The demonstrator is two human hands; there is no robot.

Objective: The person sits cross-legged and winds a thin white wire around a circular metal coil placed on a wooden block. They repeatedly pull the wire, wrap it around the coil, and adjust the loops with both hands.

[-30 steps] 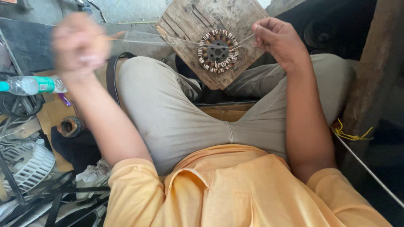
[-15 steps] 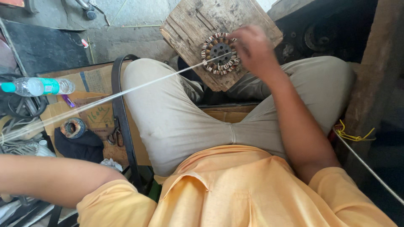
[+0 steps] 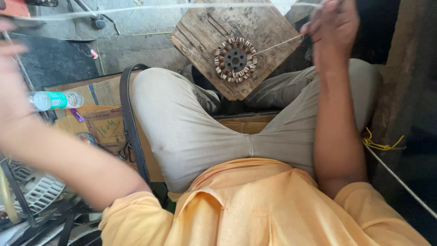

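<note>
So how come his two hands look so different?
The left hand is a blurred smear out at the picture's left edge, and its grip cannot be made out. The right hand is sharper, raised beyond the wooden block, fingers pinched on the thin pale wire running to the round wound ring. Both are bare.

A: Where's the stator ring [image 3: 235,59]?
B: 12 o'clock, lying on the wooden board [image 3: 200,32], which sits between the knees.

A: Hands?
B: Right hand [image 3: 331,28] at 1 o'clock, just right of the board, pinching a wire [image 3: 277,44] that runs to the ring. Left hand [image 3: 11,91] at 9 o'clock, well apart, blurred.

A: Floor stuff?
B: Bottle [image 3: 55,99] at 9 o'clock, lying on cardboard [image 3: 107,123]. Strap [image 3: 129,123] beside the left thigh. Fan grille [image 3: 34,193] at 8 o'clock. Cable [image 3: 400,180] at 4 o'clock.
</note>
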